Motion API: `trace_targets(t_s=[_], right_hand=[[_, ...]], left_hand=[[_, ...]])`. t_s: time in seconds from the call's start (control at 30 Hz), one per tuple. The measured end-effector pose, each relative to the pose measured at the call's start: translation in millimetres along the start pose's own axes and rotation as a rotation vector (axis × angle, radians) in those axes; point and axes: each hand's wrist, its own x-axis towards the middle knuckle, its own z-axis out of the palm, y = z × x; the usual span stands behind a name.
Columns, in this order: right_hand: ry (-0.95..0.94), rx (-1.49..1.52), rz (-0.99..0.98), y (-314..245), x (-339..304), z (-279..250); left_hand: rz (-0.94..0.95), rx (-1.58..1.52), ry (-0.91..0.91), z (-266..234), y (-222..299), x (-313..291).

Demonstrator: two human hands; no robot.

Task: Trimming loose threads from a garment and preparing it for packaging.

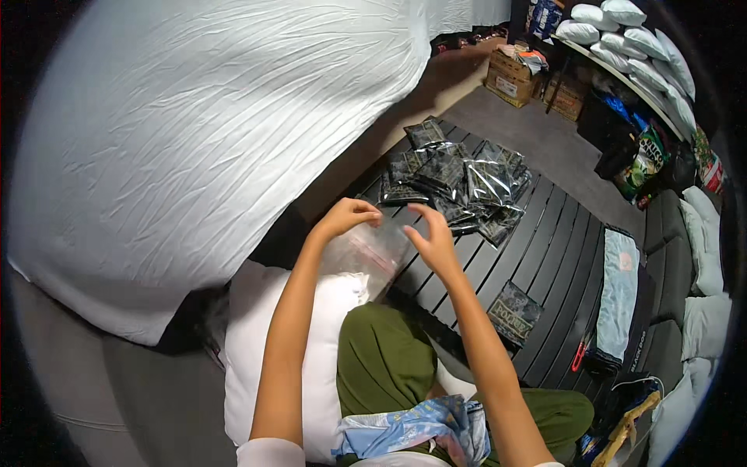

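In front of my knees is a clear plastic bag [366,257] with a pinkish strip across it. My left hand [348,219] is at its upper edge, fingers curled in and closed, seemingly on the film; the fingertips partly hide the contact. To the right, my right hand [433,240] is open, thumb and forefinger apart with a gap between them. Beyond both hands, a heap of shiny clear-wrapped black packets [443,175] lies on a dark slatted table [545,233]. A single dark printed packet [515,313] lies flat on the slats, right of my right forearm.
A white pillow [272,350] is by my left forearm, and a blue printed cloth [420,428] lies on my lap. White sheeting [194,156] fills the left. A pale blue folded cloth [620,280] and red-handled scissors [579,356] lie at the table's right end. Cardboard boxes [510,78] stand behind.
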Motion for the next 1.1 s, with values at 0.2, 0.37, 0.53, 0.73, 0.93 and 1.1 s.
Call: trace_targets(t_s=[0.2,0.37,0.53,0.73,0.93,1.1], right_hand=[[-0.175,0.196,0.052,-11,32,19],[-0.345,0.468,0.38,-35,25,-43],[-0.223,0.702,0.476,-66,-11,-106],[-0.143,0.673,0.635,-82,-73,-167],[-0.045,0.542,0.714,-63,-134,-216],[0.064,0.332,0.701,-59,-159,-216]], left_hand=[[0.158,-0.218,0.202,-10,25,-15],[0.197,-0.153,0.321,28,97,-34],[0.298,-0.005,0.468,91,129,-43],[0.253,0.087,0.427,155,127,-50],[-0.087,-0.328,-0.036,214,91,-60],[-0.266,-0.66,-0.229,259,62,-78]])
